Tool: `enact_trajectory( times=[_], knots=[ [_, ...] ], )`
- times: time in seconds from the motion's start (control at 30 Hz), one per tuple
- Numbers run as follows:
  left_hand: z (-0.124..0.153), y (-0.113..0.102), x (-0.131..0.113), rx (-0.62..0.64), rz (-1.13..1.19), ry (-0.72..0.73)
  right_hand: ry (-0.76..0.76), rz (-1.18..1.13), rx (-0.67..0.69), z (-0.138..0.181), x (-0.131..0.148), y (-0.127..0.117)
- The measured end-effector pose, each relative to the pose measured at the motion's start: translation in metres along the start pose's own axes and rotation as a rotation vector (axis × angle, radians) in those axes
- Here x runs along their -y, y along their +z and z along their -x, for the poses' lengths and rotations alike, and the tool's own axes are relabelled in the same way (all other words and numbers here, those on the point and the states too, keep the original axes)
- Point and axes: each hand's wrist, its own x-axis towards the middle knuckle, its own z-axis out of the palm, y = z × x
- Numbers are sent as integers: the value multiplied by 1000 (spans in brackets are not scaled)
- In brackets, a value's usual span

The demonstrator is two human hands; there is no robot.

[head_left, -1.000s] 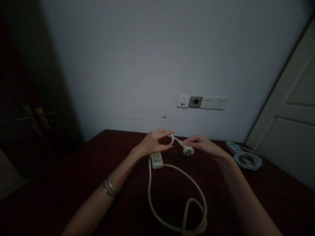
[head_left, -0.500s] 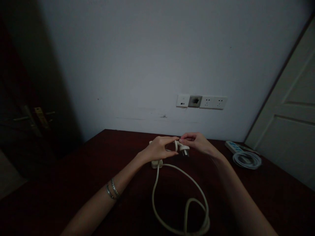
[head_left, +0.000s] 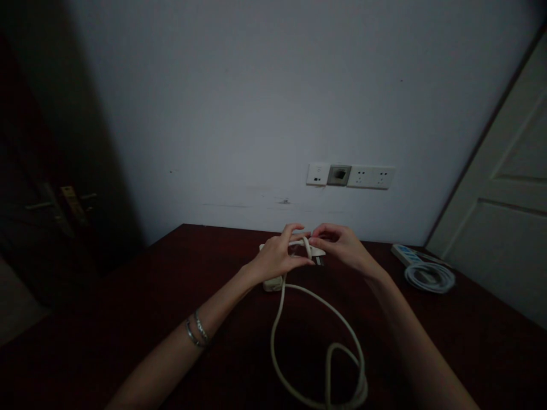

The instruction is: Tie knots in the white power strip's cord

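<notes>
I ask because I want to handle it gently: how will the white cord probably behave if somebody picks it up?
The white cord would probably flex easily yet keep some springiness, as it lies in broad, rounded curves. It may also tug the power strip along, because it appears to join the strip's end near the left hand.

1 camera, worn on the person's head, looks forward and down over the dark red, flat tabletop (head_left: 231,347) across the lower frame. It sees the bare left hand (head_left: 276,256) and bare right hand (head_left: 342,245), just below centre, from behind and above. Farther off, the plain pale grey wall (head_left: 239,102) fills the upper middle; the wide view reaches a pale panelled door (head_left: 508,239) at the right edge.
</notes>
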Motion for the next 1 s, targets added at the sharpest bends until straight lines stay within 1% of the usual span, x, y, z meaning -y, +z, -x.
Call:
enact_trajectory(
  times=[0.1, 0.17, 0.27, 0.33, 0.4, 0.5, 0.6, 0.73, 0.8, 0.87, 0.93, 1.0],
  knots=[
    [-1, -1, 2, -10, -69, -35, -18, 20, -30, -1, -4, 0],
    [-1, -1, 3, -52, -152, -38, -45, 36, -51, -2, -7, -1],
    [-2, -2, 3, -116, -327, 3, -78, 36, -47, -2, -8, -2],
    [-3, -3, 3, -91, -372, 47, -71, 31, 0, -1, -8, -2],
    [-3, -7, 4, -6, -326, 59, -67, 21, 75, -1, -6, 0],
    [-4, -14, 6, 136, -216, 7, -76, -2, 154, -1, -6, 4],
    [-4, -23, 5, 236, -121, -24, -47, -2, 154, -2, -8, 9],
    [-5, -32, 0, 365, 45, -12, 11, 3, 173, -1, -9, 8],
    [-5, -35, 0, 404, 115, -28, 33, 8, 200, 0, -8, 6],
    [-5, -36, 3, 416, 168, -74, 35, 29, 230, 1, -7, 5],
    [-6, -36, 6, 417, 214, -119, -16, 61, 234, 1, -8, 5],
    [-6, -36, 7, 416, 256, -131, -73, 37, 235, 1, -11, 5]
  ],
)
